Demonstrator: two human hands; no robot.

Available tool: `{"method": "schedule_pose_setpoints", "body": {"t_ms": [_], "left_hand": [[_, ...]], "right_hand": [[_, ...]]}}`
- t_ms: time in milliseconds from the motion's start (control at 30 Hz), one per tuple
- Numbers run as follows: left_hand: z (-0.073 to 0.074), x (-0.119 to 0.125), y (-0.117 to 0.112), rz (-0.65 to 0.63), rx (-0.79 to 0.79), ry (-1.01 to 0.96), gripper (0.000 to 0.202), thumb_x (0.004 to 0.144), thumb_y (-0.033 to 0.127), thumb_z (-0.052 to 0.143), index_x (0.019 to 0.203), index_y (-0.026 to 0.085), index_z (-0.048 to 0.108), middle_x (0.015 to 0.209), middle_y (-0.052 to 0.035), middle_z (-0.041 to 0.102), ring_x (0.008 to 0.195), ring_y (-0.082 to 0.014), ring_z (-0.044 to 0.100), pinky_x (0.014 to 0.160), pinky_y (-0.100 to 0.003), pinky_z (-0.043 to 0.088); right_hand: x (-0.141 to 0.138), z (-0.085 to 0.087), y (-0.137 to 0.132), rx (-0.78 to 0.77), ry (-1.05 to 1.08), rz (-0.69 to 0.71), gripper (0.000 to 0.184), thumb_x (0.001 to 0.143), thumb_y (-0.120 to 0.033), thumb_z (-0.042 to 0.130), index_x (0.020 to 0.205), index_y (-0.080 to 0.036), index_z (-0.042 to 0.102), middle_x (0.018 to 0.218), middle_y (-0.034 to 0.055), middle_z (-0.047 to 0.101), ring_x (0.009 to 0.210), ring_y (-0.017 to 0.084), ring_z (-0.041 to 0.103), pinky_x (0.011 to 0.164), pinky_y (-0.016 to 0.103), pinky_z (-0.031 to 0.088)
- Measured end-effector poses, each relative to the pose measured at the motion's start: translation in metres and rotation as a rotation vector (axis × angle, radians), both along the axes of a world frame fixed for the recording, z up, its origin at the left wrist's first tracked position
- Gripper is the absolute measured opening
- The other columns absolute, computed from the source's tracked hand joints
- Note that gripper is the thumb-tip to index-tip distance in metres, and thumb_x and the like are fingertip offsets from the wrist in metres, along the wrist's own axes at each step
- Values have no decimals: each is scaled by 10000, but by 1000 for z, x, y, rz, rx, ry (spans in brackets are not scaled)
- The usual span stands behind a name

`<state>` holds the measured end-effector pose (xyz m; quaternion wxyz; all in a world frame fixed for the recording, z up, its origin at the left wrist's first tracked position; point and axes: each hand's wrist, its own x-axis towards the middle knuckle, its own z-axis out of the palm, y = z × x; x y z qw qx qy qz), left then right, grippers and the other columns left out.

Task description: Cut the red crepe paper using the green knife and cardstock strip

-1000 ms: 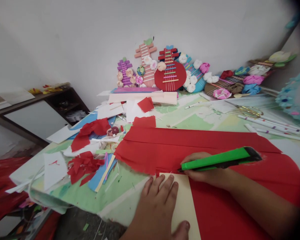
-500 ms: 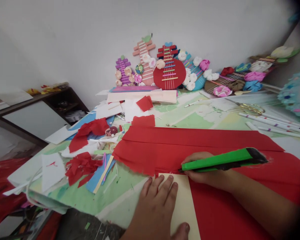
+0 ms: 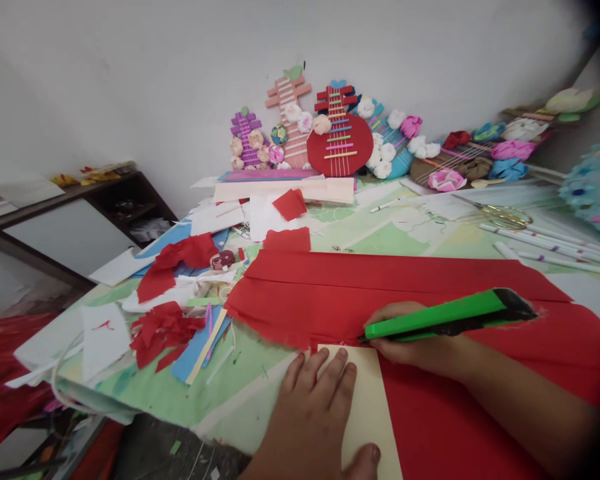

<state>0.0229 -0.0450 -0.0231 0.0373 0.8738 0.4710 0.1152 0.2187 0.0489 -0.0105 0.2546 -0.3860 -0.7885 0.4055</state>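
Observation:
My right hand (image 3: 410, 343) grips a green utility knife (image 3: 445, 315), its tip down at the far edge of a cream card (image 3: 367, 407). The card lies on a large red paper sheet (image 3: 380, 287) spread over the table. My left hand (image 3: 313, 417) lies flat with spread fingers on the card's left part, thumb at the near edge, holding it down.
Red paper scraps (image 3: 163, 330), blue and white sheets (image 3: 200, 343) litter the table's left side. Paper guitars and flowers (image 3: 337, 133) lean against the wall. Scissors (image 3: 503, 215) and markers (image 3: 555, 248) lie at the right. A dark shelf (image 3: 125, 200) stands to the left.
Almost nothing: both hands stay where they were, and the view has drifted slightly.

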Motion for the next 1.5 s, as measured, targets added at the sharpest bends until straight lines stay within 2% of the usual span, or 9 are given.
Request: {"method": "schedule_pose_setpoints", "body": {"t_ms": [267,567,800,1067,1367,1500], "left_hand": [[3,1,0,2,-30,11,627,713,516,476,1225,154,457,1251,-90,468,1109,-326,412,921,-497,311],[4,1,0,4,-34,3,655,717,569,463,1225,156,460,1267,-80,451,1102,-329,419,922,-506,313],[5,2,-1,7,-35,1,647,717,560,467,1222,156,463,1259,-85,459,1106,-329,417,921,-500,318],[4,2,-1,8,-20,-1,641,714,561,469,1213,159,472,1257,-83,461,1096,-332,427,916,-504,319],[-1,1,1,-17,119,-14,580,682,468,503,1167,150,510,1212,-72,509,1039,-312,475,874,-474,354],[-2,0,0,-16,160,-21,574,680,466,498,1162,155,511,1206,-68,515,1029,-307,477,872,-460,348]], "right_hand": [[-1,4,-1,78,-50,39,79,689,-179,539,671,-192,615,700,3,652,635,142,593,572,219,475],[0,-4,1,141,-109,36,81,660,-175,565,675,-214,634,684,-20,654,640,155,591,562,226,455],[2,8,-4,97,-57,9,97,695,-171,528,682,-188,622,696,8,652,632,146,590,579,228,463],[3,5,-3,73,-67,6,77,694,-189,541,675,-188,616,676,1,640,609,133,580,552,216,459],[6,1,0,21,-18,19,67,690,-222,567,706,-190,625,695,2,645,618,137,591,554,210,469],[7,-1,1,47,-40,16,71,678,-196,576,726,-205,629,712,-8,650,642,138,595,570,204,467]]}}
